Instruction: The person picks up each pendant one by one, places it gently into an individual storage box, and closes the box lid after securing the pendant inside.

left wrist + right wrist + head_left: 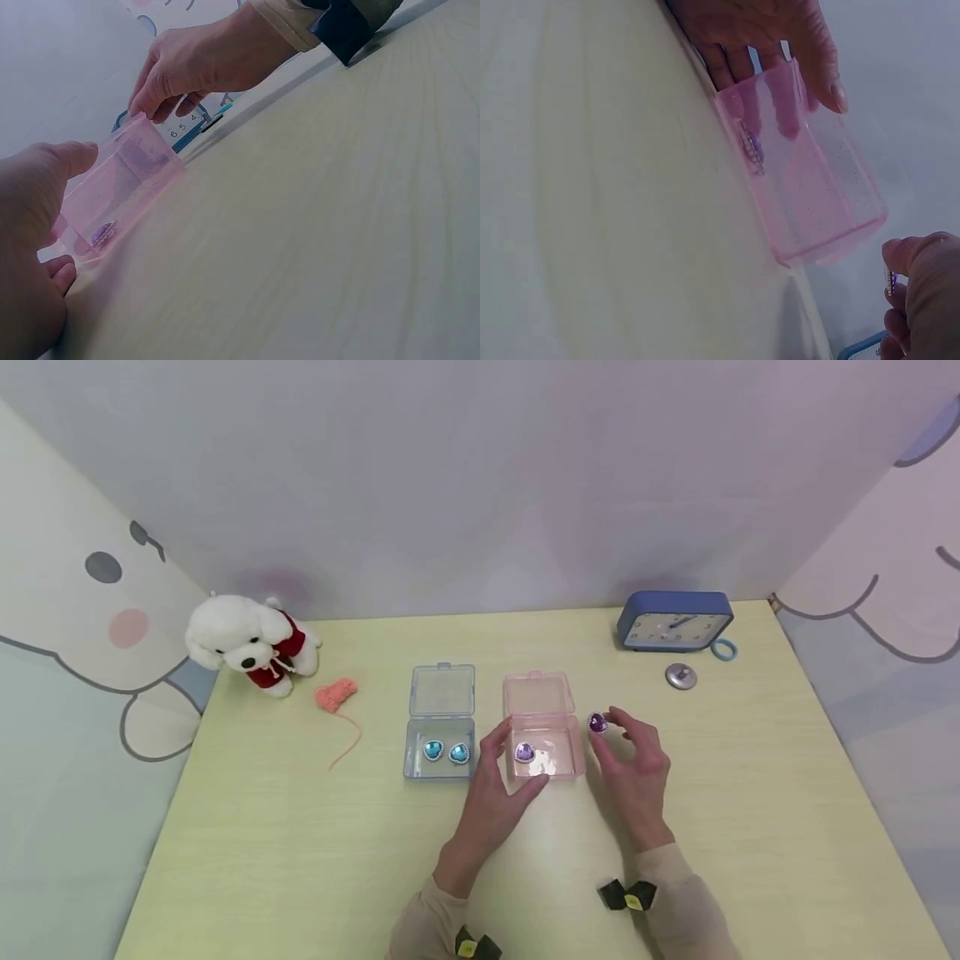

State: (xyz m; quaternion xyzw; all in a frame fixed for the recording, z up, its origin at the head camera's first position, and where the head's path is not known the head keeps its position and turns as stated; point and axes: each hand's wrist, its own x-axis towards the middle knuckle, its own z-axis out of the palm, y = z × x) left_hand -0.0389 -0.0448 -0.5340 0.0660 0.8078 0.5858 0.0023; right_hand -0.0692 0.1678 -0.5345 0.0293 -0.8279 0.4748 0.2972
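A small pink clear plastic box (546, 748) stands with its lid raised, one purple heart-shaped gem (525, 752) lying inside at the left. My left hand (495, 793) holds the box, fingers along its left side and thumb at the front edge. Just right of the box, my right hand (636, 772) pinches a second purple heart-shaped gem (597, 722) between thumb and fingers. That gem has a pale beaded rim, visible edge-on in the right wrist view (890, 280). Left of my left hand sits a blue clear box (440, 777) with two blue heart gems (433, 750).
A white plush dog (232, 631) in red sits at the back left, a coral knitted piece (336, 694) with a trailing string before it. At the back right are a blue clock (675, 621), a light-blue ring (723, 649) and a round silver object (681, 676).
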